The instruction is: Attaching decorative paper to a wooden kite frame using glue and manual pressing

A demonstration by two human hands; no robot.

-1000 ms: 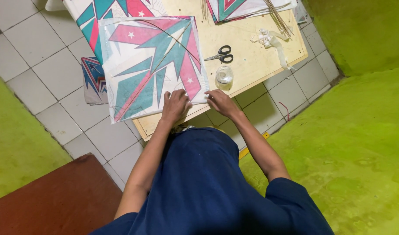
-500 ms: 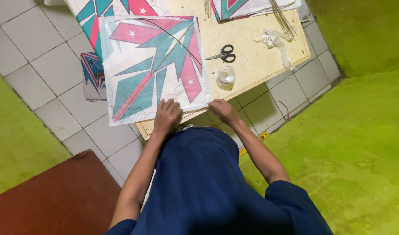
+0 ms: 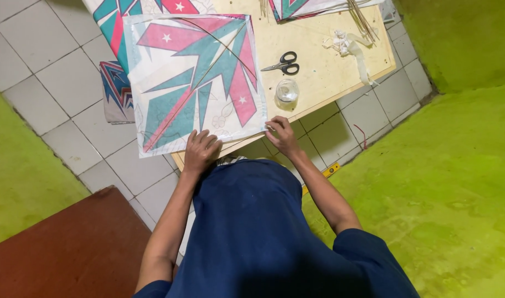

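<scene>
Kite (image 3: 200, 83) lies flat across the surface (image 3: 318, 66), centre frame. My left hand (image 3: 200, 150) presses its lower edge, fingers spread; my right hand (image 3: 281, 134) pinches the corner, keeping the paper taut.

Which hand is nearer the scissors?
Right. The right hand pinches the kite's corner just below the scissors; the left hand rests on its near edge, farther away.

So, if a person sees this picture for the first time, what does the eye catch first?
First the paper kite with teal and pink shapes, lying on the wooden board, with the left hand and right hand pressing its near edge. Then the black scissors right of the kite, and the bright green floor at the right.
</scene>
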